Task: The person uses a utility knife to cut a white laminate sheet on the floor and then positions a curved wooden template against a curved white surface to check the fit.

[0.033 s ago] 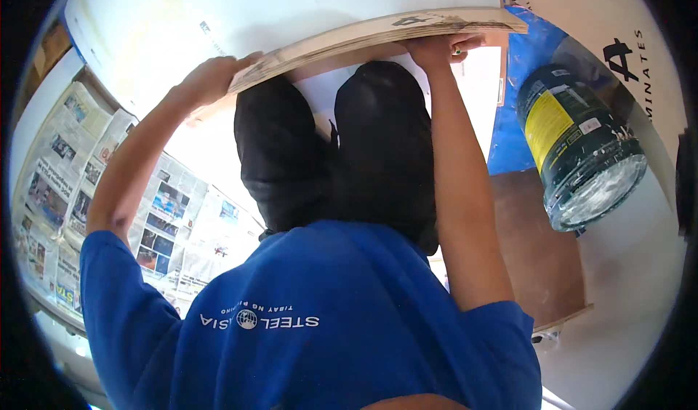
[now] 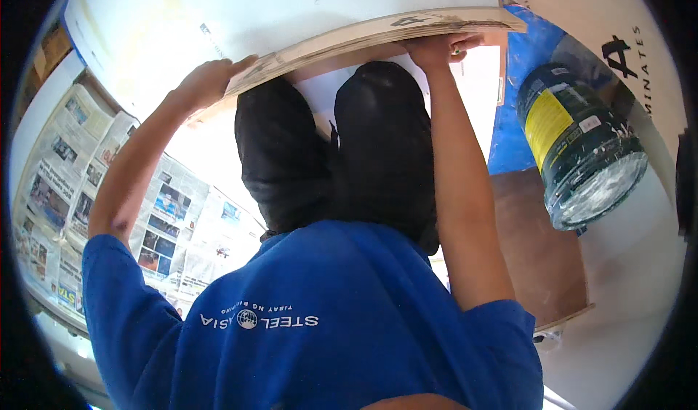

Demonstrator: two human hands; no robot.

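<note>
A long plywood board [image 2: 327,44] with a layered edge runs across the top of the head view, in front of my knees. At its left end my left hand [image 2: 207,84] is closed round the board, and the board hides most of its fingers. Farther right, my right hand [image 2: 440,49] grips the same edge from below, fingers curled and a ring showing on one of them. Beyond the board a large white panel [image 2: 254,10] fills the upper view.
Newspaper sheets [image 2: 171,199] cover the surface at left. On the right sits a dark green paint can [image 2: 549,130] with a yellow label and a white-smeared end. Near it are a blue sheet [image 2: 534,46], a brown board [image 2: 538,257] and a pale printed panel [image 2: 654,148].
</note>
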